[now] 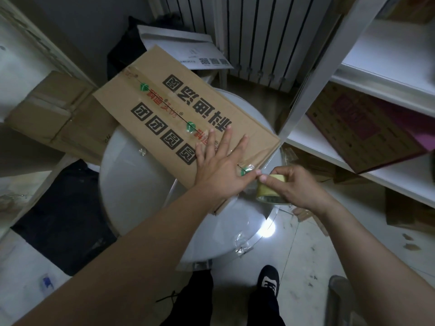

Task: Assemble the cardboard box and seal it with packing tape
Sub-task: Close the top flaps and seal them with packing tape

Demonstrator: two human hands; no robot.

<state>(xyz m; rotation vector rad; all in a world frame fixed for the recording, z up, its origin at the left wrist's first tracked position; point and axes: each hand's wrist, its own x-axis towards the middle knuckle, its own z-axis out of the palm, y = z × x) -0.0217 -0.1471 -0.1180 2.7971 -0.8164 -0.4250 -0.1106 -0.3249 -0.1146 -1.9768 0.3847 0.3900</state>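
While L grip [219,168] flat on box [162,102], R grip [297,184] round tape [270,196].

The left arm [141,255] is stretched from 7 o'clock toward 1 o'clock, bare along all that is seen of it. The left hand [219,170] is laid palm down on the box [164,109], fingers straight and spread, the thumb pointed toward 3 o'clock. The right arm [364,250] is extended from 4 o'clock toward 10 o'clock. The right hand [294,184] is curled round the tape [264,192], its fingertips set just beside the left thumb tip.
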